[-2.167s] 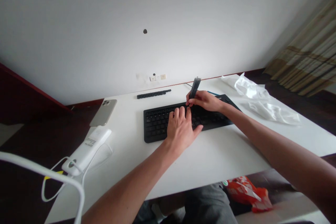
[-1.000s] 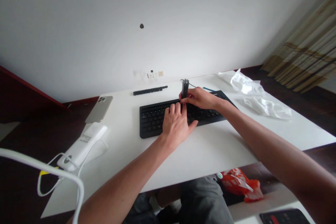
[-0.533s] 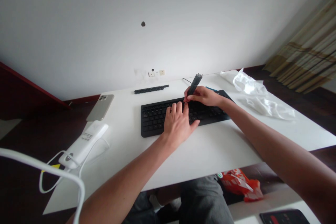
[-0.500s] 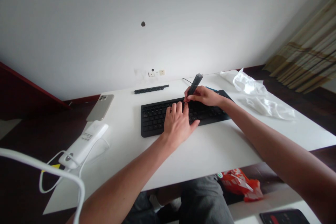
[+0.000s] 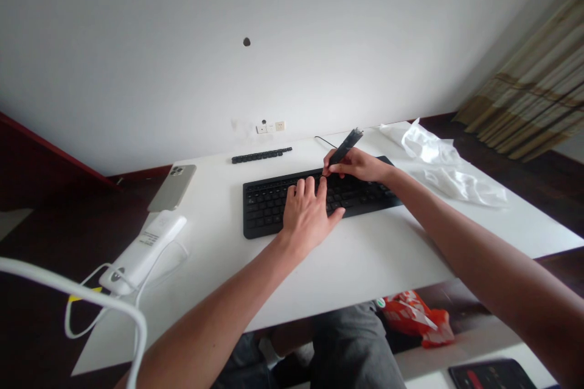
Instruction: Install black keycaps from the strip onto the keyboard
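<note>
Over the keyboard (image 5: 267, 205), right fingers (image 5: 339, 168) pinch the tool (image 5: 345, 146) tilted further, left fingers (image 5: 310, 186) splayed.

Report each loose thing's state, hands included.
Keyboard: flat
Black tool: tilted
Left hand: on keyboard
Right hand: gripping black tool
Black keycaps: lined up
Silver smartphone: face down
Dark smartphone: lit
White plastic: crumpled
Orange bag: crumpled
White device: label up
Black cable: curved
White cable: curved

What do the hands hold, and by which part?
The right hand holds a dark stick-like tool by its lower part; the left hand lies on the keyboard.
</note>
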`<state>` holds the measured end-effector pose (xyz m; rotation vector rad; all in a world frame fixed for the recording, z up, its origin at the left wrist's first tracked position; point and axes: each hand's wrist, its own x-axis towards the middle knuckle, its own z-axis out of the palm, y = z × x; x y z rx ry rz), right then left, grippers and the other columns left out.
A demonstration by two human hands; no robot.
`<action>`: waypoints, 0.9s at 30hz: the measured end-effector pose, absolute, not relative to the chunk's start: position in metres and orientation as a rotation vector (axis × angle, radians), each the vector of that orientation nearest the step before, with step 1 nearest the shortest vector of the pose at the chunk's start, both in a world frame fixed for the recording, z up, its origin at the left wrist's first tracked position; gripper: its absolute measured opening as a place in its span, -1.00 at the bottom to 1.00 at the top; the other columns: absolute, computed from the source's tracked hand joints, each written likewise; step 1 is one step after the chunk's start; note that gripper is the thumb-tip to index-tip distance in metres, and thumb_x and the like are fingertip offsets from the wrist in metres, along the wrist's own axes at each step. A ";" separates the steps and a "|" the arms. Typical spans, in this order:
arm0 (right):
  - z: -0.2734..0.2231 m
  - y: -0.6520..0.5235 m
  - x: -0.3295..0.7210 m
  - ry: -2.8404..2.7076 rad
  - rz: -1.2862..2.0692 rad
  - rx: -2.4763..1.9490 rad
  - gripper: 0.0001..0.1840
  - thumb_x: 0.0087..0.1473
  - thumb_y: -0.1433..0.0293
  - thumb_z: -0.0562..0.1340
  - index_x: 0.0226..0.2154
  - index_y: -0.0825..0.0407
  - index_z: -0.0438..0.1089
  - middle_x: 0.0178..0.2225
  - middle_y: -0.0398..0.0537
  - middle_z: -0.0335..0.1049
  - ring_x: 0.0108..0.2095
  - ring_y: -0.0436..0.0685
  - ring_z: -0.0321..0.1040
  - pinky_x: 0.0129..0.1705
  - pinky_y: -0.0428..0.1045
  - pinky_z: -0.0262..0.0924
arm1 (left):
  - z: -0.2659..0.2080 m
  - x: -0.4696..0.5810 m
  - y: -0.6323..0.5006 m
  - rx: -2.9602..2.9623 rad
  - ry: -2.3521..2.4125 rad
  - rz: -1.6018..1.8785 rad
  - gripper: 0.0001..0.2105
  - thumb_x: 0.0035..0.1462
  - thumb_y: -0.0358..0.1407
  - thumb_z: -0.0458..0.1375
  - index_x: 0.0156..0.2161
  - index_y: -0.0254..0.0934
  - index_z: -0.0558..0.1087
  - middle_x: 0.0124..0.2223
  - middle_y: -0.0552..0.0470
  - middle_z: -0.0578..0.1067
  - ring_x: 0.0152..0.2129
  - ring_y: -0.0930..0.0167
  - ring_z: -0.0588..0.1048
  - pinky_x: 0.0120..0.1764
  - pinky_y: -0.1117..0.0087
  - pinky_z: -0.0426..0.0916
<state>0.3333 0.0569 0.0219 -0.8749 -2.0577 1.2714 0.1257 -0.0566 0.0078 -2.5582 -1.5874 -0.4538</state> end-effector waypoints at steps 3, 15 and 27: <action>0.021 0.056 0.333 -2.062 1.227 -0.902 -0.60 0.13 0.06 0.39 -0.13 0.00 0.51 -0.22 -0.01 0.61 -0.21 0.20 0.54 -0.27 0.02 0.42 | 0.007 0.125 -0.056 -2.560 -1.591 -0.453 -0.32 0.30 0.10 0.11 0.34 -0.33 0.29 0.08 -0.25 0.44 0.01 0.09 0.35 0.05 0.08 0.28; 0.005 0.059 0.321 -1.789 0.888 -1.039 -0.57 0.15 0.04 0.34 -0.13 0.05 0.48 -0.26 0.02 0.60 -0.31 0.16 0.51 -0.22 0.05 0.40 | 0.010 0.116 -0.043 -2.599 -1.596 -0.487 -0.31 0.32 0.15 0.05 0.34 -0.32 0.29 0.07 -0.23 0.47 -0.02 0.11 0.41 0.01 0.14 0.33; -0.004 0.065 0.325 -1.755 0.776 -1.097 -0.65 0.16 0.14 0.33 -0.13 0.06 0.49 -0.27 0.03 0.60 -0.26 0.22 0.57 -0.13 0.10 0.42 | 0.004 0.095 -0.012 -2.767 -1.498 -0.769 -0.66 0.41 -0.31 0.05 0.19 -0.08 0.51 0.01 0.03 0.53 -0.08 0.38 0.48 0.08 0.35 0.41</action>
